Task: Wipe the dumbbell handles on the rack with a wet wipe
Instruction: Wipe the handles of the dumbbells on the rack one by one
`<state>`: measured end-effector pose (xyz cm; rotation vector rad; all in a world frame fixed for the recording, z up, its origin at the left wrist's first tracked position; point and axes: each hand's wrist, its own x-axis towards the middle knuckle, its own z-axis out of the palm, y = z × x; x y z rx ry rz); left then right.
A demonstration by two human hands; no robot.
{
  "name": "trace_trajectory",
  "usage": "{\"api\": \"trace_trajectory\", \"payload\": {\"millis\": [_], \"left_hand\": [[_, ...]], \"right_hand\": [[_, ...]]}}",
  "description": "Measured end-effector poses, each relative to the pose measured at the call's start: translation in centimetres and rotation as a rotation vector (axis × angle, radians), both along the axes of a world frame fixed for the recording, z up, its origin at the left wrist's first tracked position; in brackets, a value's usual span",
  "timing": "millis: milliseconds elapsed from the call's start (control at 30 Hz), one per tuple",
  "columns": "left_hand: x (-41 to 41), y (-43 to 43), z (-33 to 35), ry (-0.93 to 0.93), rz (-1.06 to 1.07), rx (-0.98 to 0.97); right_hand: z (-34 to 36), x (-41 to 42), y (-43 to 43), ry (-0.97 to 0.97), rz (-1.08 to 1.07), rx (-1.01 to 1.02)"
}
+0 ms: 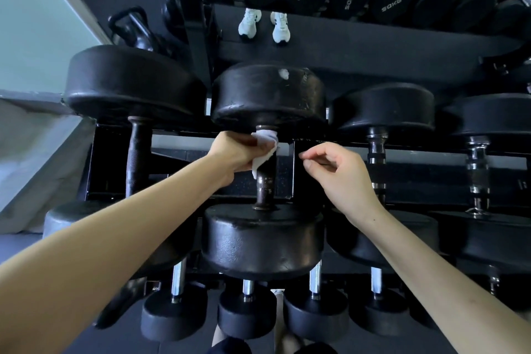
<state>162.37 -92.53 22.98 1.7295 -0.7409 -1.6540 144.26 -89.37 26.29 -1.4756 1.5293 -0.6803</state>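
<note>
1. At centre-left, the left hand [235, 152] grips a white wet wipe [264, 149], wrapped around the far end of a rusty dumbbell handle [265, 181] on the rack [344, 46].
2. Just right of that handle, the right hand [342, 172] hovers, fingers loosely curled, holding nothing.

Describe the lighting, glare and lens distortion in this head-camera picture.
Head view: wide-angle lens bows the rack and stretches the forearms; dim light hides detail on black dumbbell heads; glare spots on chrome handles at right; the wet wipe in the left hand stands out.
</note>
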Motion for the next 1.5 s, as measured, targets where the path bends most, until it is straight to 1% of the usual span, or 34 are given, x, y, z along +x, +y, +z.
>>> {"api": "trace_trajectory", "payload": {"millis": [100, 167, 300, 367, 467, 500, 567, 600, 633, 700, 800, 900, 967, 1033, 1100, 1167, 1233, 1300, 1400, 1433, 1500], "left_hand": [[0.7, 1.3, -0.5, 0.024, -0.115, 0.093], [0.9, 2.8, -1.0, -0.018, -0.206, 0.144], [1.2, 3.7, -0.7, -0.317, -0.42, 0.114], [1.5, 3.5, 0.4, -0.346, -0.464, 0.113], [1.3, 3.0, 3.3, -0.222, -0.491, 0.08], [1.0, 2.7, 4.3, -0.212, -0.499, 0.027], [0.1, 2.1, 6.4, -0.236, -0.478, -0.096], [-0.5, 2.0, 7.2, -0.23, -0.462, -0.132], [-1.1, 1.9, 7.9, -0.203, -0.452, -0.148], [-2.3, 2.1, 9.1, -0.133, -0.462, -0.144], [-4.4, 2.4, 10.2, 0.04, -0.476, -0.073], [-6.7, 2.6, 10.7, 0.191, -0.431, 0.0], [-8.5, 2.7, 10.7, 0.226, -0.415, 0.019], [-10.5, 2.9, 10.6, 0.231, -0.414, 0.027], [-12.6, 3.2, 10.5, 0.222, -0.363, 0.034], [-14.7, 3.7, 10.2, 0.163, -0.261, 0.038], [-16.5, 4.4, 9.6, 0.073, -0.159, 0.048], [-17.9, 5.3, 8.5, -0.053, -0.113, 0.05], [-19.3, 7.1, 7.0, -0.486, -0.219, -0.06], [-19.5, 7.7, 6.7, -0.596, -0.271, -0.093], [-19.9, 8.9, 6.5, -0.723, -0.367, -0.117]], "right_hand": [[0.1, 0.2, 0.6, 0.013, -0.004, 0.018], [0.3, 0.1, 1.0, 0.017, -0.009, 0.047], [0.7, 0.1, 1.7, 0.03, -0.017, 0.051], [1.0, 0.0, 2.0, 0.04, -0.028, 0.023], [1.6, -0.1, 2.7, 0.019, -0.062, 0.027], [1.9, -0.1, 3.0, -0.03, -0.09, 0.056], [2.9, 0.0, 3.6, -0.198, -0.161, 0.138], [3.5, -0.1, 3.9, -0.271, -0.183, 0.161], [4.0, -0.2, 4.2, -0.3, -0.182, 0.152], [4.9, -0.5, 4.8, -0.265, -0.132, 0.09], [5.5, -0.8, 5.5, -0.138, -0.063, -0.047], [5.2, -2.4, 5.7, -0.051, -0.119, -0.189], [5.0, -4.3, 5.6, -0.043, -0.119, -0.227], [4.8, -6.7, 5.5, -0.051, -0.102, -0.216], [4.4, -9.6, 5.1, -0.086, -0.085, -0.19], [3.5, -13.0, 4.3, -0.09, -0.056, -0.177], [2.3, -16.1, 3.3, -0.008, -0.001, -0.213], [1.1, -18.2, 1.9, 0.099, 0.07, -0.249], [-0.6, -18.4, -0.8, 0.227, 0.228, -0.273], [-1.1, -18.0, -1.7, 0.268, 0.27, -0.277], [-2.0, -16.9, -3.0, 0.327, 0.358, -0.282]]}}
